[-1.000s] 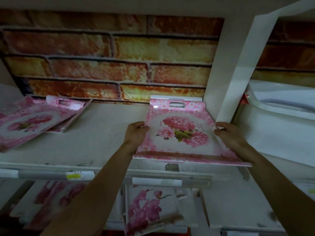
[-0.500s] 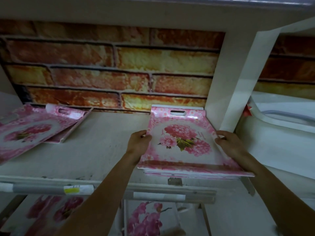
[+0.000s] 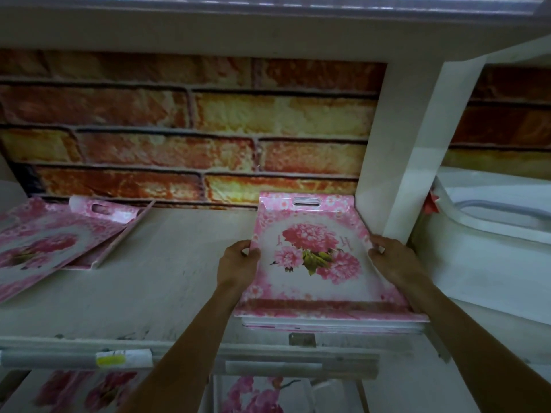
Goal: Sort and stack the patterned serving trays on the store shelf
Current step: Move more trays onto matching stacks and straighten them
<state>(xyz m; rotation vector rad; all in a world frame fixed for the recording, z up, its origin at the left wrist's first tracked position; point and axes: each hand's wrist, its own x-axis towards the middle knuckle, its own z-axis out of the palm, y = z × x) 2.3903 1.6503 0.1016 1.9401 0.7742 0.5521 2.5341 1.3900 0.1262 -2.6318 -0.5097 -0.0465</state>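
A pink tray with a flower print (image 3: 313,257) lies on top of a small stack of like trays at the right end of the white shelf (image 3: 167,278). My left hand (image 3: 237,263) grips its left rim, fingers curled over the edge. My right hand (image 3: 390,260) grips the right rim the same way. The tray's far handle slot almost reaches the brick-pattern back wall. Two more pink floral trays (image 3: 56,239) lie overlapped and skewed at the left end of the shelf.
A white upright post (image 3: 414,150) stands right beside the held tray. Beyond it sits a large white plastic tub (image 3: 489,242). The shelf below holds trays with pink orchid prints (image 3: 250,394). A price-label rail (image 3: 119,357) runs along the shelf's front edge.
Both hands have lowered the tray onto the stack and pushed it a little farther back on the shelf. The camera has tilted upward, showing more of the shelf above.
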